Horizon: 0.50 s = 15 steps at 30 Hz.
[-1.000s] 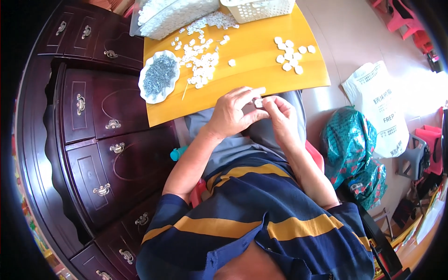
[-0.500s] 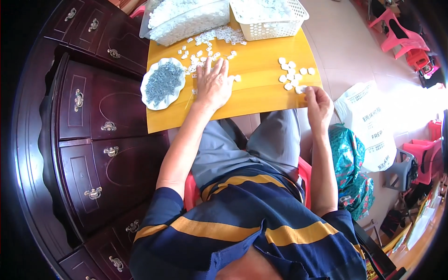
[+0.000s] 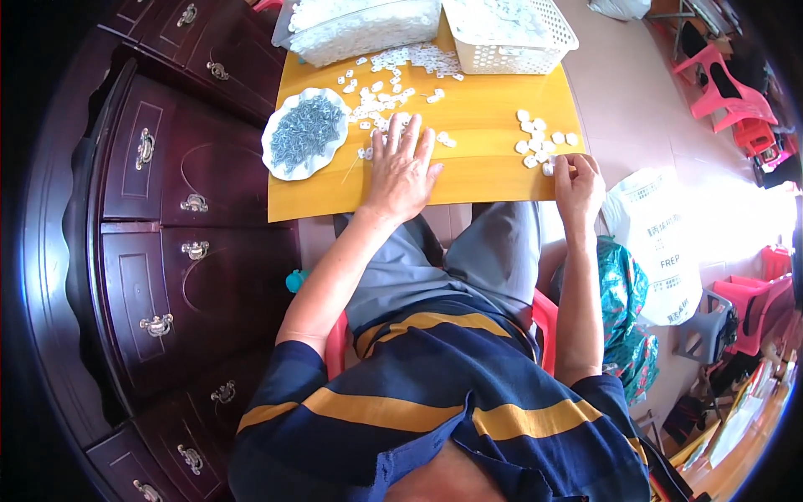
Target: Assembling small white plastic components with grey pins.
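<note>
On the yellow table [image 3: 481, 180] my left hand [image 3: 400, 174] lies flat, palm down with fingers spread, holding nothing. Around its fingertips are scattered small white plastic pieces with holes [image 3: 386, 102]; a few more lie just right of its fingers. My right hand [image 3: 580, 184] is at the table's right edge, fingers curled closed. Its fingertips are beside the nearest of several white rounded pieces [image 3: 558, 137] grouped there. Whatever the fingers may hold is hidden. A white scalloped dish [image 3: 272, 163] of small metal nails [image 3: 306, 132] stands left of my left hand.
At the table's far side stand a clear bin [image 3: 364, 43] and a white perforated basket [image 3: 512, 60], both heaped with white pieces. Dark drawers [image 3: 134, 201] flank the left. A white sack [image 3: 661, 243], green bags [image 3: 623, 276] and pink stools [image 3: 726, 96] are on the right.
The view has shifted slightly. My left hand has drawn nearer and its fingers have spread, baring white pieces beyond them. The white piece at my right fingertips no longer shows between them.
</note>
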{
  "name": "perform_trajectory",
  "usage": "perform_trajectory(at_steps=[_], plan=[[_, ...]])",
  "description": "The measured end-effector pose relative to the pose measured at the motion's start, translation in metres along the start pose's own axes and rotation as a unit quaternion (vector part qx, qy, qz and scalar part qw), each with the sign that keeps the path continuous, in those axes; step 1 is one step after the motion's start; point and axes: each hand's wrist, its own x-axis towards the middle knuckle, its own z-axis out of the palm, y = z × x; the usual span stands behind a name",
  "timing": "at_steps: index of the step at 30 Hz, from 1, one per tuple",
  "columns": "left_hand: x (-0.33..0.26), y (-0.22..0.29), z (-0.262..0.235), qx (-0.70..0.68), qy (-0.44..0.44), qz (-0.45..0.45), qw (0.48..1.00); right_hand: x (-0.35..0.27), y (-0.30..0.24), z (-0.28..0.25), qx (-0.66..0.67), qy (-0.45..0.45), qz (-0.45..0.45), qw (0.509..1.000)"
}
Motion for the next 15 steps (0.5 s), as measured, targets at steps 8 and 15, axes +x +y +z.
perform_trajectory(at_steps=[8,15], plan=[[-0.018,-0.003,0.001,-0.027,-0.008,-0.017,0.999,0.01,0.0,0.004,-0.094,0.002,-0.06,0.994],[-0.036,-0.004,0.0,-0.03,0.018,-0.037,0.999,0.0,-0.006,0.006,0.031,0.039,-0.029,0.998]])
